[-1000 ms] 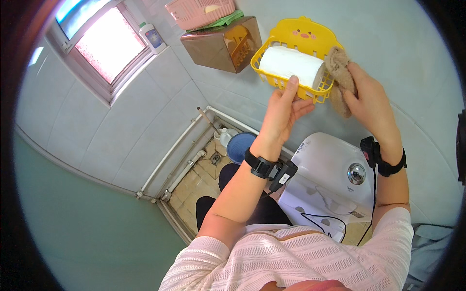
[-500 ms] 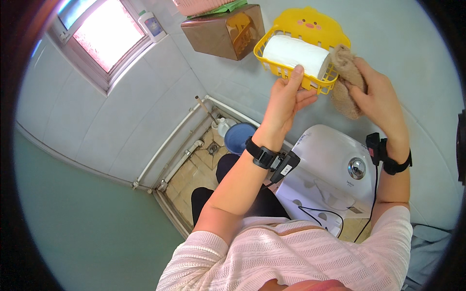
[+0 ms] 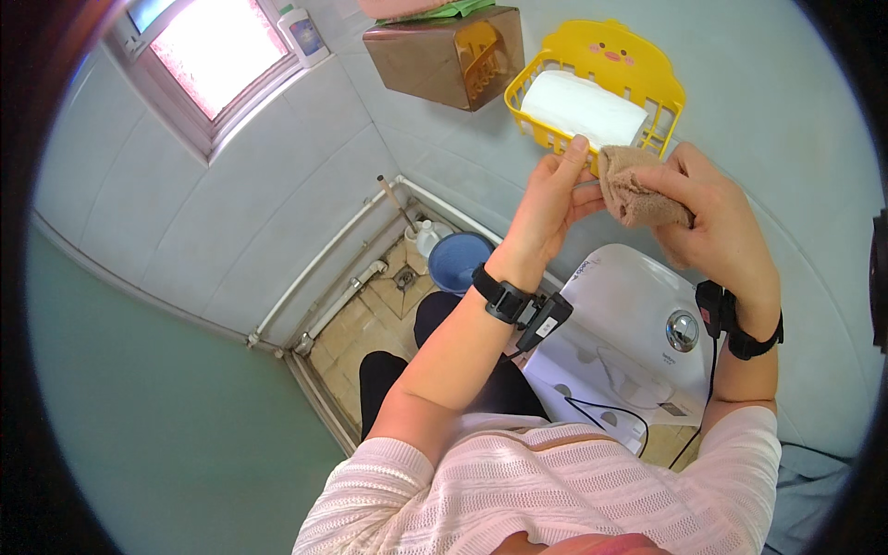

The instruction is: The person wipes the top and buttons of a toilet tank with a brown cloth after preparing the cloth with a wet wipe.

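Note:
A yellow wall basket (image 3: 615, 63) with a cartoon chick face on its back holds a white paper roll (image 3: 585, 106) lying on its side. My left hand (image 3: 555, 196) grips the basket's front rim, thumb on top and fingers beneath. In my right hand (image 3: 717, 213) is a bunched brown cloth (image 3: 638, 185), pressed against the basket's front right corner. The cloth hides that corner and part of the rim. Both wrists wear black straps with small devices.
Left of the basket hangs a shiny brown box (image 3: 444, 57) with a green packet on top. Below stands a white toilet tank (image 3: 638, 314). A blue basin (image 3: 460, 262) and a white jug (image 3: 431, 238) sit in the floor corner. A white bottle (image 3: 303, 37) stands on the windowsill.
The brown cloth has moved from the basket's right end round to its front right corner, with my right hand moving left and down. My left hand keeps its hold on the rim.

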`<state>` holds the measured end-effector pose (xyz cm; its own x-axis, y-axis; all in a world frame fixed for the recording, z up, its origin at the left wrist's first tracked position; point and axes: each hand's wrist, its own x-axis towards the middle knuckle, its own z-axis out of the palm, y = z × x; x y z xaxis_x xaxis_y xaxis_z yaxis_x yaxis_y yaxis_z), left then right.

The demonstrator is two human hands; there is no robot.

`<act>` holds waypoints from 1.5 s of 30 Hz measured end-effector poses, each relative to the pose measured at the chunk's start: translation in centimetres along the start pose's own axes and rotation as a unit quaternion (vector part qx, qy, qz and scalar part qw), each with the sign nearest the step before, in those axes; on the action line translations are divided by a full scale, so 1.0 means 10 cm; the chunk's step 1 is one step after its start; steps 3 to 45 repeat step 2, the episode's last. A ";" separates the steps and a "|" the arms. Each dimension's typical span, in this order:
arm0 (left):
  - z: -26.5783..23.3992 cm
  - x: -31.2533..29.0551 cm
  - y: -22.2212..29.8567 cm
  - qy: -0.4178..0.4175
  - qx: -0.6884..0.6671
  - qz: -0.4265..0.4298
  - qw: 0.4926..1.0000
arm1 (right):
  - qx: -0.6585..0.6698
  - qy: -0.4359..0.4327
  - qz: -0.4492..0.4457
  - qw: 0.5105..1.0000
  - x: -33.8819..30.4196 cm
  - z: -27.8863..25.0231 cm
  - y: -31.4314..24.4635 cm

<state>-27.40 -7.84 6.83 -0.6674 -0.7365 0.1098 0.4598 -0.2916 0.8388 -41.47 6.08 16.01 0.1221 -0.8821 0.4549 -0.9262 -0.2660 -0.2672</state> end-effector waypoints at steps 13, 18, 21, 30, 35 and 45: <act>0.00 -0.02 0.01 -0.001 -0.001 0.001 1.000 | -0.057 -0.143 0.109 0.982 0.03 -0.10 -0.08; 0.00 -0.02 0.01 -0.001 -0.001 0.001 1.000 | -0.057 -0.143 0.109 0.982 0.03 -0.10 -0.08; 0.00 -0.02 0.01 -0.001 -0.001 0.001 1.000 | -0.057 -0.143 0.109 0.982 0.03 -0.10 -0.08; 0.00 -0.02 0.01 -0.001 -0.001 0.001 1.000 | -0.057 -0.143 0.109 0.982 0.03 -0.10 -0.08; 0.00 -0.02 0.01 -0.001 -0.001 0.001 1.000 | -0.057 -0.143 0.109 0.982 0.03 -0.10 -0.08; 0.00 -0.02 0.01 -0.001 -0.001 0.001 1.000 | -0.057 -0.143 0.109 0.982 0.03 -0.10 -0.08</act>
